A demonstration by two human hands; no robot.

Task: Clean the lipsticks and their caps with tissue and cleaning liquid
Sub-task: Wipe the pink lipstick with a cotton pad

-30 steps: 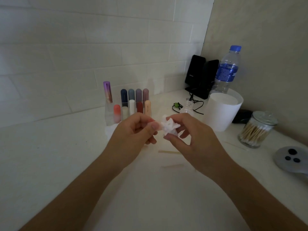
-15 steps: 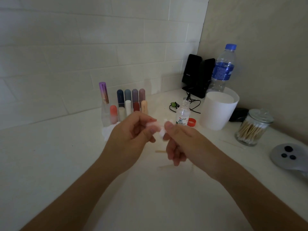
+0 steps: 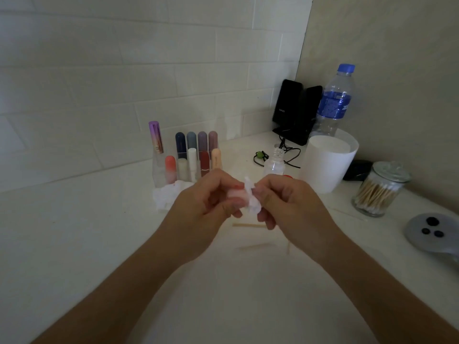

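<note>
Lipstick cap (image 3: 236, 195), smooth pink cylinder, pinched by left hand (image 3: 205, 209); right hand (image 3: 294, 207) pinches crumpled tissue (image 3: 253, 203).

Two bare arms fill the shot, hands up to the frame's edge.
The left hand (image 3: 206, 207) and right hand (image 3: 290, 207) are both uncovered, forearms (image 3: 129, 289) bare all along; slender fingers (image 3: 269, 220), nails (image 3: 238, 202) short and rounded, any polish too blurred to tell.

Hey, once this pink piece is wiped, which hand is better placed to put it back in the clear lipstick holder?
Left, probably. The left hand grips the pink piece, and the holder stands just behind it; the right hand pinches the tissue.
</note>
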